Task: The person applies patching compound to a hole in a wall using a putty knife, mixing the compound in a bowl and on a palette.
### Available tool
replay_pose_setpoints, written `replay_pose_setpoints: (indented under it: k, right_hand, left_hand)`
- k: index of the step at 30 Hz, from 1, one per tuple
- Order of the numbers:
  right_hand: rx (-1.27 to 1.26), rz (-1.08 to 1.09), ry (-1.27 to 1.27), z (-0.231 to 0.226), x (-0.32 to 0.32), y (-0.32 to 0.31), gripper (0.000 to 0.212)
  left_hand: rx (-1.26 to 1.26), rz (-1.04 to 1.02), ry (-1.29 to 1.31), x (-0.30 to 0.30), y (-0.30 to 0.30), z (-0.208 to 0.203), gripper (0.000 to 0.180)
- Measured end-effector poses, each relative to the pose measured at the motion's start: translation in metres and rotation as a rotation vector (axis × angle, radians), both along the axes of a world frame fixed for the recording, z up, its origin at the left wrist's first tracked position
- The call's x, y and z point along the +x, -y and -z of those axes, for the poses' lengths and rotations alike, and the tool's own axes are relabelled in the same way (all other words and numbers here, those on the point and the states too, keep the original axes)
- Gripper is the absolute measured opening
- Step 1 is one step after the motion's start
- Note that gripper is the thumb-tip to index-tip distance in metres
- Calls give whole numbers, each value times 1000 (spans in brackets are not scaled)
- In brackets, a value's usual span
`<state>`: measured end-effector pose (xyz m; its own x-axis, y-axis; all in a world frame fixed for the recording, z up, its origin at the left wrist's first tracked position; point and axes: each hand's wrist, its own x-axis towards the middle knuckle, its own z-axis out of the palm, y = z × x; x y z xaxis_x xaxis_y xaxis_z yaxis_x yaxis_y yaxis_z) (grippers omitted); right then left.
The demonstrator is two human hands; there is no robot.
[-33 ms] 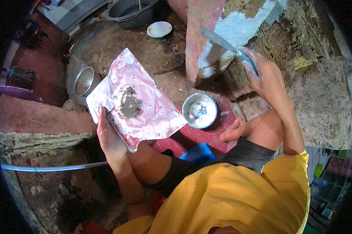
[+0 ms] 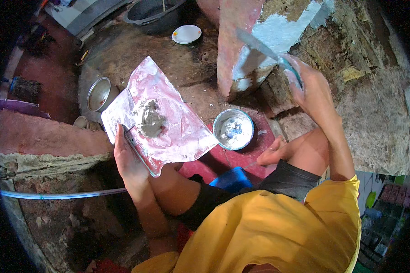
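Fingers of right hand (image 2: 315, 93): curled tightly around the teal handle of a putty knife (image 2: 261, 49) — marked with white smears, raised at the upper right.
Putty knife: slanted with blade toward the upper left, in front of the white patch (image 2: 282, 28) on the pink wall corner (image 2: 227, 59); apparently clear of the surface, though hard to judge from this angle.
Left hand (image 2: 131, 157): gripping the left edge of a pink board (image 2: 182, 136), thumb on top, other fingers hidden underneath.
Pink board: held out above the left thigh, coated with white smears.
Grey lump (image 2: 150, 119): heaped near the middle of the pink board — rough, wet-looking.
White bowl (image 2: 233, 146): resting on the red floor (image 2: 265, 142) just right of the pink board, blue-rimmed, holding white residue.
Blue object (image 2: 232, 178): set between the legs, partly covered by dark shorts (image 2: 286, 179).
White plate (image 2: 186, 34): lying beyond the pink board, near a dark basin (image 2: 143, 22).
Metal bowl (image 2: 98, 94): standing just past the board's left corner.
Pale blue hose (image 2: 64, 196): running from the left edge toward the left forearm.
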<state>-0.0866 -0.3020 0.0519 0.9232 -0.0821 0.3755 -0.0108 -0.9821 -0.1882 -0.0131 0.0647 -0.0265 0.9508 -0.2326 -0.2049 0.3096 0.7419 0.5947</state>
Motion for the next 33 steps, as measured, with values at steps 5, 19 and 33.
replay_pose_setpoints:
  k: [5, 19, 33]
  right_hand:
    - [-6, 51, 84, -18, -8, 1, 29]
    - [77, 178, -32, -20, -11, 8, 34]
    - [17, 9, 20, -27, -8, 47, 37]
  left_hand:
    - [1, -35, 31, -4, -5, 3, 37]
    - [-30, 2, 17, 0, -11, 7, 38]
    - [-36, 4, 120, -1, -9, 10, 37]
